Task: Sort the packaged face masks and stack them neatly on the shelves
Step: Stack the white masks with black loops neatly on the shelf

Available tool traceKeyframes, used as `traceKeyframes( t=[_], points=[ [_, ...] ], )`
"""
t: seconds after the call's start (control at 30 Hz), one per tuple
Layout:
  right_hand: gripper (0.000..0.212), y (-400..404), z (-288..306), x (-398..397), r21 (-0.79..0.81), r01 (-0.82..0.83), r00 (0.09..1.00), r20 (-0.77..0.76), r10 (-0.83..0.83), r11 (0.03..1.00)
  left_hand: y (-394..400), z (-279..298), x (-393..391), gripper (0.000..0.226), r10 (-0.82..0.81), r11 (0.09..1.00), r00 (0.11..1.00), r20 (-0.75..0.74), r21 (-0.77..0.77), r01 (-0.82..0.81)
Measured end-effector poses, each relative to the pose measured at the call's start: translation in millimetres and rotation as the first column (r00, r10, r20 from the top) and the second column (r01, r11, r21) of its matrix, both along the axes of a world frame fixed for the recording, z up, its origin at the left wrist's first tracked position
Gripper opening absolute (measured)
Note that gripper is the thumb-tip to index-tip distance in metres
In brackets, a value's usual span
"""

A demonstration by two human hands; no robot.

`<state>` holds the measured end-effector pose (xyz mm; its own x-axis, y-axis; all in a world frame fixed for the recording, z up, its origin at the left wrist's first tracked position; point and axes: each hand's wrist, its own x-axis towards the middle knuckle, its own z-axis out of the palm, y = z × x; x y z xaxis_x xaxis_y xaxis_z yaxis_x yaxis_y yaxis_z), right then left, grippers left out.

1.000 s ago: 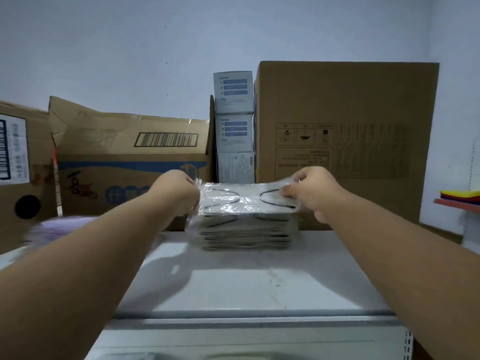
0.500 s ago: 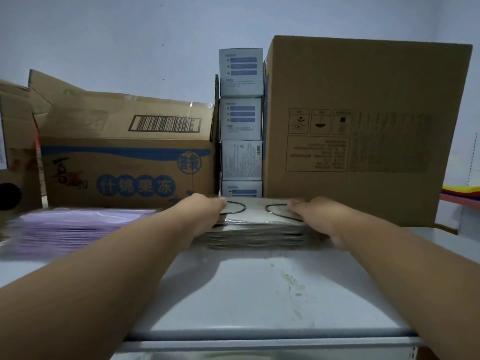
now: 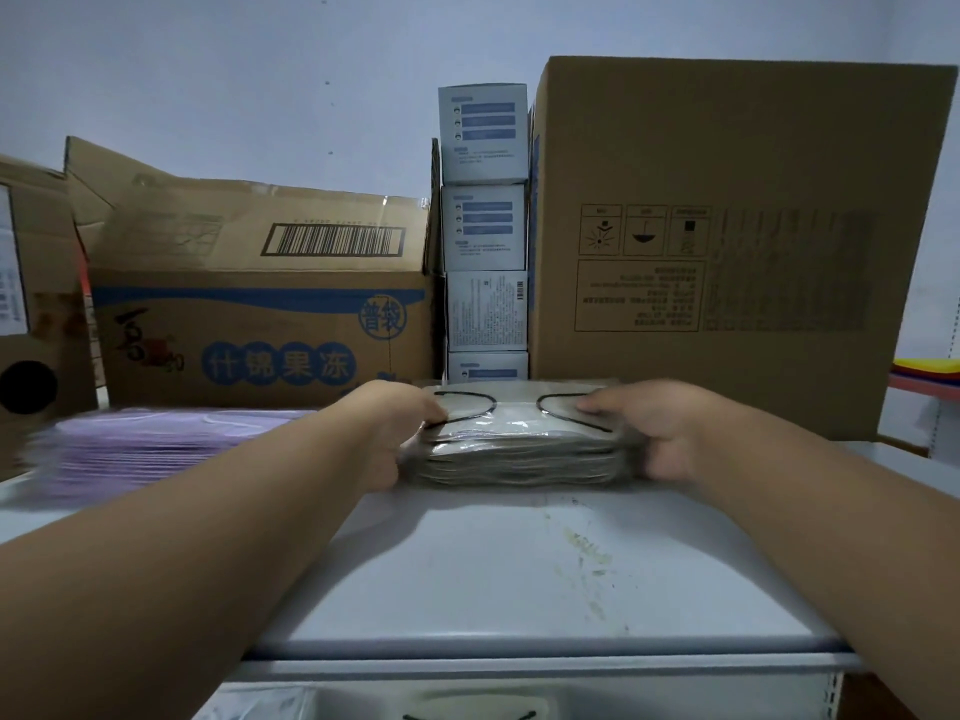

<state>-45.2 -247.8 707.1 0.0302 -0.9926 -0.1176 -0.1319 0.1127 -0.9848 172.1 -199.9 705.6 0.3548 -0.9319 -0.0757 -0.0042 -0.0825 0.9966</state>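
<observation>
A stack of grey face masks in clear packets, with black ear loops showing on top, lies on the white shelf in front of the boxes. My left hand grips the stack's left end, fingers over the top packet and thumb down the side. My right hand grips the right end the same way. A wide, blurred stack of purple masks lies on the shelf to the left.
Behind the stack stand several small white-and-blue boxes in a column. A large brown carton is at the right and a printed carton at the left. More packets show on the lower shelf.
The top packet, held above the stack a second ago, now lies on it. Both hands have dropped to the stack's ends, and the view has moved closer.
</observation>
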Motion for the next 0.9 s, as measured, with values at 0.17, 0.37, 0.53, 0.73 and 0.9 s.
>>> traceKeyframes(
  t=[0.17, 0.37, 0.53, 0.73, 0.9],
  points=[
    [0.035, -4, -4, -3, -0.036, 0.025, 0.994, -0.102, -0.029, 0.999, 1, 2, 1, 0.004, -0.023, 0.999, 1.0, 0.0, -0.035, 0.023],
    [0.046, -2, -4, -6, -0.029, -0.024, 0.996, -0.081, 0.022, 0.999, 8, 7, 10, 0.041, -0.139, 0.986, 0.99, -0.009, -0.097, 0.138],
    [0.049, 2, 2, -24, -0.027, -0.177, 0.984, -0.029, 0.176, 0.984, 15, 6, 16, 0.069, -0.322, 0.922, 0.947, 0.007, -0.226, 0.316],
    [0.057, 9, 4, -40, -0.069, -0.309, 0.945, 0.092, 0.314, 0.949, 24, 10, 24, 0.078, -0.469, 0.839, 0.88, 0.081, -0.269, 0.472],
    [0.074, 14, 12, -50, -0.201, -0.334, 0.927, 0.108, 0.359, 0.921, 36, 13, 28, 0.077, -0.475, 0.84, 0.862, 0.176, -0.2, 0.504]
  ],
)
